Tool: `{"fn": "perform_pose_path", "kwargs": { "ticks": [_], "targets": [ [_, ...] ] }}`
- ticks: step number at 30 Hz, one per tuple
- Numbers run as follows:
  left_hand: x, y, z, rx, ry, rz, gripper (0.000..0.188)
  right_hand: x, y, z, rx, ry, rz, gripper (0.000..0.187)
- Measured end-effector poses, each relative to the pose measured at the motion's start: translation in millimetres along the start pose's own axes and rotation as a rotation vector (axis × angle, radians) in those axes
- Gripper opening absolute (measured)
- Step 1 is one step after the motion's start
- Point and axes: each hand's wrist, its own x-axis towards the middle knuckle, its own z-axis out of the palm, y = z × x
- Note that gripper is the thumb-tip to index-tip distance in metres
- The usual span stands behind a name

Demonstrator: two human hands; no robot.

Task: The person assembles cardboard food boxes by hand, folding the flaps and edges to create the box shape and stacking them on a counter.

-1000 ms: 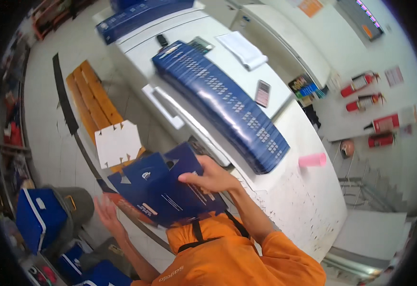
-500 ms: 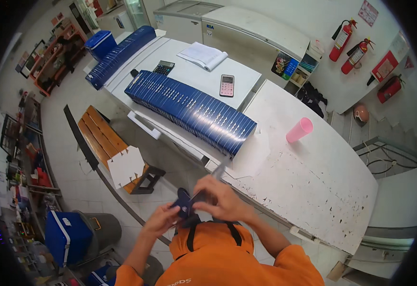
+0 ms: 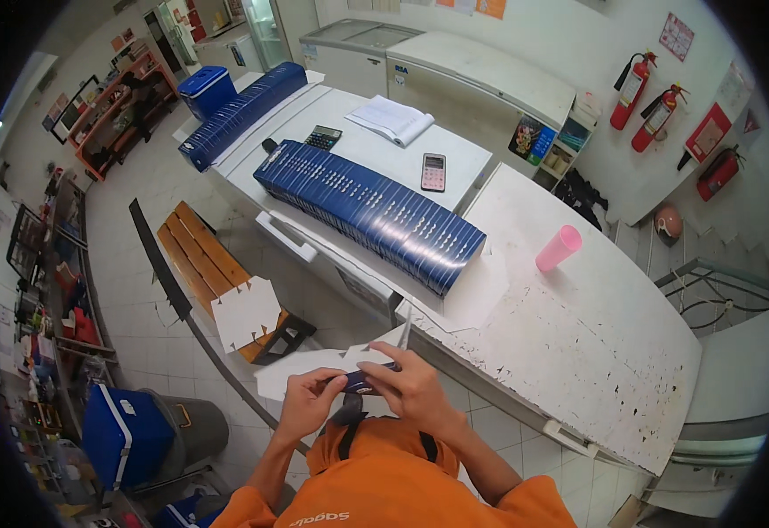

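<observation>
I hold a blue-and-white card sheet [image 3: 360, 384] just in front of my body, over the gap beside the table [image 3: 596, 352]. The fingers of my left hand [image 3: 308, 403] pinch one end of its narrow blue part, thumb on top; those of my right hand [image 3: 411, 387] close on the other end. Gripping both ends probably steadies thin card that would otherwise bend, and keeping it close to me lets me look straight down on it. Its white side spreads out beyond my knuckles.

The long blue row [image 3: 376, 216] sits near the table's close edge, its pieces packed tightly face to face, I judge to keep them neat and within reach. A pale flat sheet [image 3: 486, 295] lies by its near end. Behind it are a calculator [image 3: 323, 137], an open notepad [image 3: 391, 119] and a phone [image 3: 434, 172], seemingly placed out of the way; a pink cup [image 3: 560, 246] stands apart on the right.

The table's white top is chipped and dark-flecked on that side. On the tiled floor, a slatted wooden seat [image 3: 195, 246] carries a notched white piece [image 3: 246, 314]. Red extinguishers [image 3: 633, 92] hang on the far wall, above stairs.
</observation>
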Motion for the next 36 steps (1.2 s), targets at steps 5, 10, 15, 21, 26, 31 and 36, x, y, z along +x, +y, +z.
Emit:
{"fn": "perform_pose_path", "kwargs": {
  "ticks": [5, 10, 15, 21, 26, 31, 36],
  "targets": [
    [-27.1, -6.1, -57.5, 0.321, -0.069, 0.452, 0.008, -0.1, -23.7, 41.6, 0.27, 0.314, 0.423, 0.063],
    [-49.9, -57.5, -93.3, 0.31, -0.271, 0.755, 0.014, -6.5, -17.1, 70.4, 0.872, 0.43, 0.821, 0.068],
    [-45.6, -51.2, -120.1, -1.583, -0.532, -0.107, 0.05, -9.0, -71.2, 129.3, 0.24, -0.03, 0.126, 0.047],
    [-55.7, -55.4, -146.7, -1.021, -0.115, -0.233, 0.032, -21.6, -106.3, 182.8, 0.009, 0.319, 0.029, 0.042],
    [-59.2, -29.7, -154.1, -1.059, -0.033, -0.279, 0.034, -17.8, -99.3, 202.4, -0.053, 0.359, -0.395, 0.035],
    [-69.3, -16.9, -172.7, -1.061, -0.083, -0.2, 0.031, -16.0, -103.3, 207.7, -0.223, 0.094, -0.423, 0.044],
    [-68.8, -41.8, -145.5, -1.044, -0.038, -0.236, 0.019, -21.1, -110.7, 228.7, 0.38, 0.608, -0.048, 0.017]
  ]
}}
